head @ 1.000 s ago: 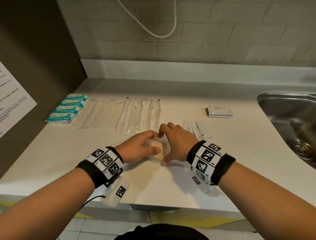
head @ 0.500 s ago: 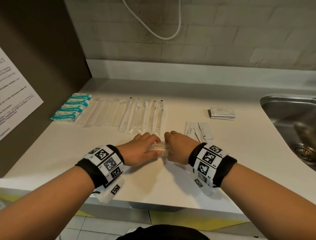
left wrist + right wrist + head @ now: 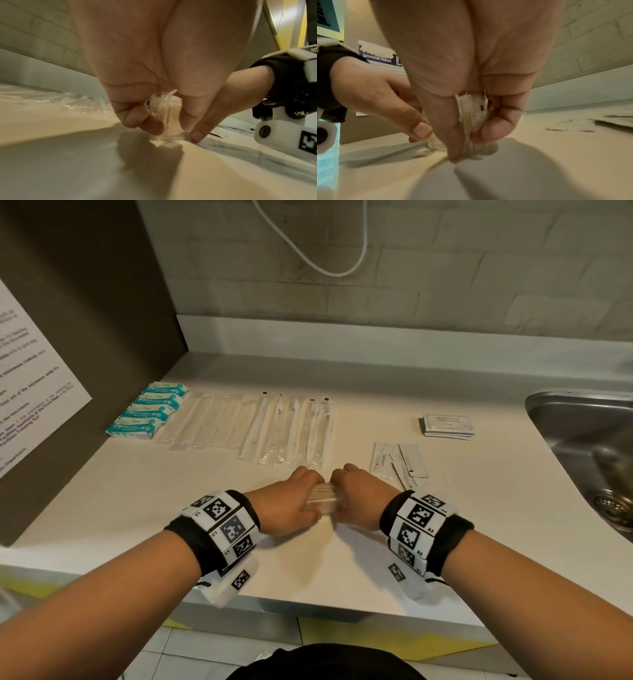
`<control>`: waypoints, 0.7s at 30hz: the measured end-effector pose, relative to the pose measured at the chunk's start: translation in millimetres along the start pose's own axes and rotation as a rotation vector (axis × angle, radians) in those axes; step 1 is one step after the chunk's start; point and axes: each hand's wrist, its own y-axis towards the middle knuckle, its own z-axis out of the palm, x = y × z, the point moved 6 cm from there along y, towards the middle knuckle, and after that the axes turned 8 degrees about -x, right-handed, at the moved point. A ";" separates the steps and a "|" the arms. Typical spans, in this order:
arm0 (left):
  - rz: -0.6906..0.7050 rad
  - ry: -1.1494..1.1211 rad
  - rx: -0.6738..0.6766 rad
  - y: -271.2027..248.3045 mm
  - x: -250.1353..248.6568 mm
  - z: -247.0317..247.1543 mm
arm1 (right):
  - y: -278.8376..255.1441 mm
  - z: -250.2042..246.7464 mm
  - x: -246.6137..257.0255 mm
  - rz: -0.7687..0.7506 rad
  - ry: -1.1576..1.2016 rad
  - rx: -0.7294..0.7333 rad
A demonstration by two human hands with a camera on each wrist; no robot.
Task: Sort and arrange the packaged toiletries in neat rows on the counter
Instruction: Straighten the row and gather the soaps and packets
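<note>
Both hands meet at the middle of the cream counter (image 3: 102, 501) around a small stack of clear-wrapped packets (image 3: 323, 497) standing on edge. My left hand (image 3: 291, 501) pinches its left end (image 3: 163, 115) between thumb and fingers. My right hand (image 3: 356, 494) pinches the other end (image 3: 471, 115) the same way. Behind them lie rows: teal soap packets (image 3: 150, 412) at far left, flat clear sleeves (image 3: 205, 422), then wrapped toothbrushes (image 3: 291, 429). White toothpaste sachets (image 3: 397, 463) lie loose to the right, and a stack of shampoo sachets (image 3: 447, 425) sits further back right.
A steel sink (image 3: 589, 446) is set into the counter at the right. A dark side panel with a printed notice (image 3: 30, 395) closes off the left. A white cable (image 3: 325, 265) hangs on the tiled wall behind. The counter's front edge (image 3: 308, 607) is near my wrists.
The packets lay flat and spread under my fingers a second ago. Both hands have since squeezed them together into a tight upright stack, moving slightly away from me.
</note>
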 end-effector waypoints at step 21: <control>-0.029 0.018 0.064 7.9 6.0 1.5 | 0.2 4.5 -3.3 0.001 0.064 0.097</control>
